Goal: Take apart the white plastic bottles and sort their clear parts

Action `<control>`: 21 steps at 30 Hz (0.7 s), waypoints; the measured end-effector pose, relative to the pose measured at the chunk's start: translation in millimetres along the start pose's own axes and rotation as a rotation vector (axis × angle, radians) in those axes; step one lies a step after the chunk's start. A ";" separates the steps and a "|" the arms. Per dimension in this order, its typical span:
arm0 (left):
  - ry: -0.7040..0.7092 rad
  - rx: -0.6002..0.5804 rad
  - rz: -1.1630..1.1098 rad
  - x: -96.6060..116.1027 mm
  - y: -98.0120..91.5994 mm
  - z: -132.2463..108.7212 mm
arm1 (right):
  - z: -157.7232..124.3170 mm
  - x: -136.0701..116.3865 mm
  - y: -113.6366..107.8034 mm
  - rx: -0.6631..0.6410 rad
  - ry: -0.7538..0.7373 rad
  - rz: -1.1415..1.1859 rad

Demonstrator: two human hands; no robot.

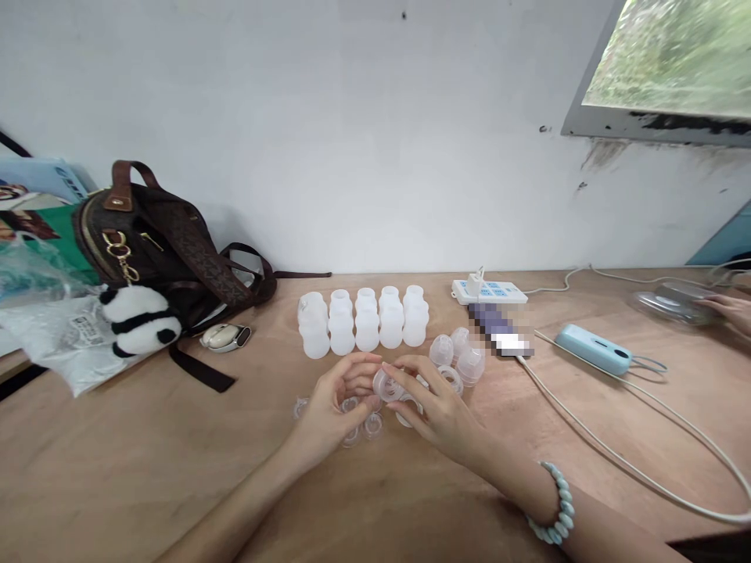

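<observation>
Between the thumb and fingers of my right hand (437, 407) is a clear plastic ring-shaped cap (388, 385). My left hand (337, 403) is cupped close to the cap's left side, its thumb and fingers apart; whether its fingertips touch the cap I cannot tell. Beneath the hands lie several small clear ring-shaped parts (373, 425), partly covered. Behind them stands a row of several frosted white wavy bottles (367, 320) without caps. Right of my right hand sit several clear domed covers (470, 365) and a loose clear ring (450, 379).
A dark backpack (176, 242) with a panda plush (141, 320) and a plastic bag (52, 328) are at left, near a computer mouse (220, 337). At right are a power strip (498, 292), a phone (493, 324), a blue device (594, 349), a white cable (587, 418) and another person's hand (731, 311).
</observation>
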State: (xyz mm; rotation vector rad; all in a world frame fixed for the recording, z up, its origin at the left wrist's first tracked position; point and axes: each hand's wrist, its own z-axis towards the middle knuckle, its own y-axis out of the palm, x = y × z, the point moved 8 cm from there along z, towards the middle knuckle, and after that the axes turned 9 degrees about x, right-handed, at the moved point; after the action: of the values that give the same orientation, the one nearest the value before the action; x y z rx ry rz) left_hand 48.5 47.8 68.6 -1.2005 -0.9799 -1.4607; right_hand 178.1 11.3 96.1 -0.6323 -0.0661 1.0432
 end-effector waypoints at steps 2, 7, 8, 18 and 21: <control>-0.011 0.032 0.029 -3.7 -0.9 -0.8 | 0.5 2.0 -0.5 0.013 0.040 0.041; 0.021 0.075 0.124 -3.8 -1.1 -3.3 | 2.0 3.1 -2.0 0.046 0.079 0.161; 0.029 0.069 0.140 -2.7 -0.3 -4.1 | 1.6 3.6 -2.2 0.052 0.081 0.162; 0.207 0.004 0.238 7.7 1.9 -6.9 | 2.0 2.6 -8.4 0.083 0.156 0.234; 0.118 -0.027 0.156 1.1 3.1 -5.3 | 2.9 1.6 -10.2 0.090 0.179 0.221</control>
State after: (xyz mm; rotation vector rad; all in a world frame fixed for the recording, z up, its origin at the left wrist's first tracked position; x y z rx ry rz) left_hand 50.5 41.8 68.7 -1.1695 -0.7713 -1.4078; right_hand 186.0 10.3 103.3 -0.6592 0.2103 1.1908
